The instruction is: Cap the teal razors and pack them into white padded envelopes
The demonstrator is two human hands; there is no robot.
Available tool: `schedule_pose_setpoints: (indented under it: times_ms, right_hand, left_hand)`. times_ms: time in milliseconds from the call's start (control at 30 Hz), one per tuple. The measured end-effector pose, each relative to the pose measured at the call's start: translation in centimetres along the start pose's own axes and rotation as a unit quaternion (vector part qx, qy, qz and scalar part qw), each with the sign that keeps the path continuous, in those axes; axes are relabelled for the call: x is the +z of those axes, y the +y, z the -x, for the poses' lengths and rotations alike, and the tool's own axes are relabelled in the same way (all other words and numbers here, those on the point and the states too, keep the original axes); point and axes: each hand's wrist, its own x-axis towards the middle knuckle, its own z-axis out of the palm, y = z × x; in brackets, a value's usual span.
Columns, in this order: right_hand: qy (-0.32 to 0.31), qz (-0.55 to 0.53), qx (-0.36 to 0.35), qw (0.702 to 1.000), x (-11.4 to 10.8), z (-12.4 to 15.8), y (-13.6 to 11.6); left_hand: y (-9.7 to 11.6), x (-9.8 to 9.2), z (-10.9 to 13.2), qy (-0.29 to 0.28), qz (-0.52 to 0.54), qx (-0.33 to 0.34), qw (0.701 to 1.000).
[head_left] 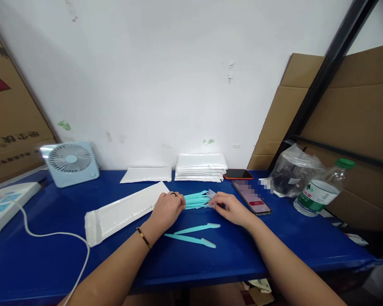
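Note:
Several teal eyebrow razors (196, 198) lie side by side in a bundle between my two hands. My left hand (168, 209), with rings and a bracelet, is closed on their handle ends. At the pale, translucent blade ends, the fingers of my right hand (228, 207) pinch the bundle. Two more eyebrow razors (198, 228) rest on the blue table (236, 263) nearer to me, their handles almost meeting at the left. A long white padded envelope (124, 212) lies slantwise beside my left hand, its flap end toward the left.
Against the wall are a stack of white envelopes (200, 165) and another envelope (147, 174). Two phones (253, 199), a plastic bag (293, 168) and a water bottle (319, 191) stand or lie right. Left are a small fan (72, 163), a power strip (9, 206) and its cable (57, 233).

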Motion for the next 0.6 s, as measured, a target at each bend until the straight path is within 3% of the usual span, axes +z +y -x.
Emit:
schedule_pose_setpoints:
  times_ms: [167,367,600]
  right_hand:
    - [-0.002,0.003,-0.022,1.000,0.1,-0.2,-0.5]
    - [0.014,-0.006,0.002,1.000,-0.3,0.0,-0.4]
    - [-0.016,-0.023,-0.019,0.999,0.3,-0.2,-1.2]
  left_hand:
    - [0.2,-0.1,0.0,-0.001,0.013,0.002,1.000]
    - [0.1,-0.3,0.1,-0.008,0.014,-0.005,1.000]
    - [1.0,-0.4,0.1,-0.019,0.024,0.012,0.999]
